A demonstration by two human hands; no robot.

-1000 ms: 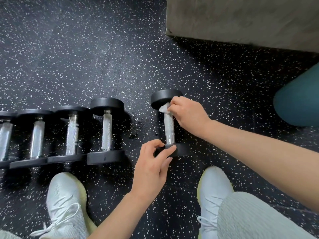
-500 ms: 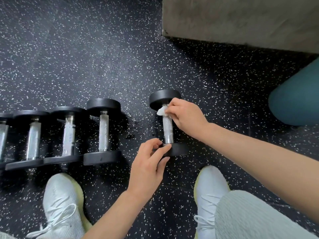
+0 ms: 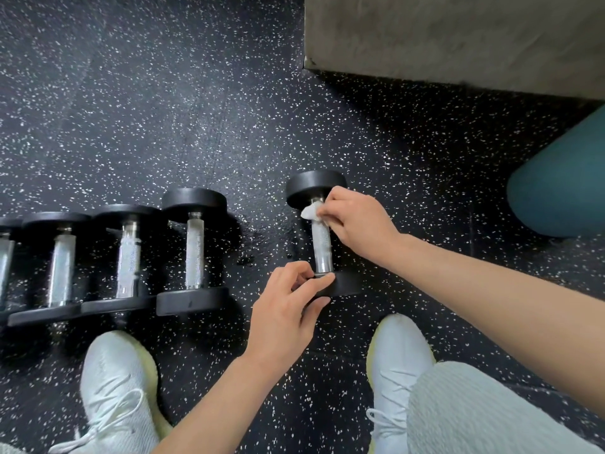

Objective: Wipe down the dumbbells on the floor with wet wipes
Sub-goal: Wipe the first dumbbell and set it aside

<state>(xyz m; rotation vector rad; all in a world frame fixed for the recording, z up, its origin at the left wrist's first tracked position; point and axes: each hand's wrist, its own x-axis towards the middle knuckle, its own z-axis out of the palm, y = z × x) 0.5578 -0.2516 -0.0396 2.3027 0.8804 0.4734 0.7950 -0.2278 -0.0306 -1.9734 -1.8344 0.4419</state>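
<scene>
A small dumbbell (image 3: 322,244) with black heads and a knurled metal handle lies alone on the speckled floor. My right hand (image 3: 357,224) pinches a crumpled white wet wipe (image 3: 311,212) against the far end of its handle, beside the far head. My left hand (image 3: 288,309) grips the near black head, fingers curled over its rim. Left of it, several more dumbbells (image 3: 193,253) lie side by side in a row.
My two white shoes (image 3: 114,388) stand on the black rubber floor on either side of my left arm. A grey concrete block (image 3: 458,37) fills the upper right. A teal rounded object (image 3: 563,185) sits at the right edge.
The wipe and my right hand stay near the far end of the handle, shifting only slightly. My left hand keeps its hold on the near head.
</scene>
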